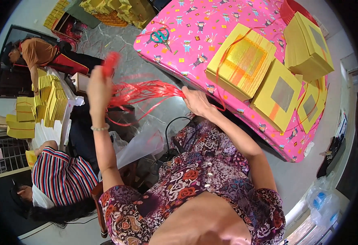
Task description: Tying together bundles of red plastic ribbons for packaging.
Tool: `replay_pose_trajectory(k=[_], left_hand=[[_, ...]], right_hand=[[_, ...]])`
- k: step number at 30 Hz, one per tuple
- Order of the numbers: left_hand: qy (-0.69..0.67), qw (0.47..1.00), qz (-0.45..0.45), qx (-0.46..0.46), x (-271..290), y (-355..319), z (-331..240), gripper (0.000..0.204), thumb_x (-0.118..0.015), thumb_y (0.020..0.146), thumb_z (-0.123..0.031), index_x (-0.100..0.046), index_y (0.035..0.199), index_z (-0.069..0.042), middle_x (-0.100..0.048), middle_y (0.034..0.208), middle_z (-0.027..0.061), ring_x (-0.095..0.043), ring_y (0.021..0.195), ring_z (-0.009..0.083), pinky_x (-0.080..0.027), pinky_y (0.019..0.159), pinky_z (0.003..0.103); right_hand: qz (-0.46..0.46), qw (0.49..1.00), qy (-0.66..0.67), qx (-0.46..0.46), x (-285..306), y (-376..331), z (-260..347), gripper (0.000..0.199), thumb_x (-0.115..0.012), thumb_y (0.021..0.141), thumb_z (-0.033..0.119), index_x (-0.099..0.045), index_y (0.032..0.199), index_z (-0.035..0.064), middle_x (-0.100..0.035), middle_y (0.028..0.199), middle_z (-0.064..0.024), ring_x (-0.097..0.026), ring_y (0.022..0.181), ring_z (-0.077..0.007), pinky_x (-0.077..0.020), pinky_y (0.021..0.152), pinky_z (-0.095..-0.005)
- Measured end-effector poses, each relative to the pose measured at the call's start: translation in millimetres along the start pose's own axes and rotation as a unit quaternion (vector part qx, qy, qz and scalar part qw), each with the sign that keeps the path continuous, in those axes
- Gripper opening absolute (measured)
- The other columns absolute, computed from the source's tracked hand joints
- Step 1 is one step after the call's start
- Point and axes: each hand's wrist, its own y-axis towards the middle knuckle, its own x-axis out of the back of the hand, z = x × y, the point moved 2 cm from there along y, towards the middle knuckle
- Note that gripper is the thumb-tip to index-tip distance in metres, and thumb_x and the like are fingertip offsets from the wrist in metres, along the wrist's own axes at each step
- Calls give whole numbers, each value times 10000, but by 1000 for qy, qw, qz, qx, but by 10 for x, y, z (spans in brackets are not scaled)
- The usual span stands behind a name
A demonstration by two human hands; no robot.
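Observation:
A loose bundle of red ribbon strands stretches in the air between my two hands. My left hand is raised and smeared by motion, closed around one end, with a thick red tuft standing up past its fingers. My right hand is closed on the other end, beside the edge of the pink table. Some strands sag below the bundle. Nearest my right hand on the table lies a stack of yellow paper pieces with red ribbon across it.
The pink patterned table holds green-handled scissors, more yellow stacks and a red basket. At left, two people work beside piled yellow pieces. A clear plastic bag lies below my hands.

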Motion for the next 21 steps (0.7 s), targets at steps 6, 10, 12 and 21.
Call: replay_pose_trajectory(k=[6, 10, 12, 21], left_hand=[[-154, 959, 173, -164, -213, -266, -745, 838, -671, 688, -75, -274, 1425, -33, -375, 1359, 216, -364, 1257, 374, -291, 1052, 412], [-214, 937, 184, -207, -291, -261, -1190, 708, -639, 777, -185, -331, 1392, -17, -422, 1326, 208, -398, 1234, 365, -308, 1033, 409], [-269, 923, 239, -138, -615, -316, -1174, 492, -514, 896, -330, -464, 1260, -3, -583, 1086, 217, -534, 1062, 375, -390, 925, 428], [-181, 980, -2, -83, -914, -511, -978, 279, -515, 927, -264, -577, 749, -59, -599, 621, 150, -611, 562, 341, -447, 485, 406]], right_hand=[[48, 987, -155, -20, 199, 259, 259, 87, -470, 823, 75, -449, 831, -9, -593, 650, -210, -592, 609, -415, -446, 534, -509], [43, 987, -152, 11, 354, 371, 584, 188, -460, 817, 78, -530, 936, -49, -642, 684, -205, -659, 657, -356, -500, 542, -436], [11, 992, -113, 62, 359, 406, 708, 220, -489, 792, 82, -560, 943, -61, -642, 680, -204, -655, 644, -356, -497, 532, -438], [136, 989, -57, 29, 598, 342, 803, 186, -534, 807, 92, -527, 887, -75, -612, 685, -260, -625, 673, -425, -476, 584, -507]])
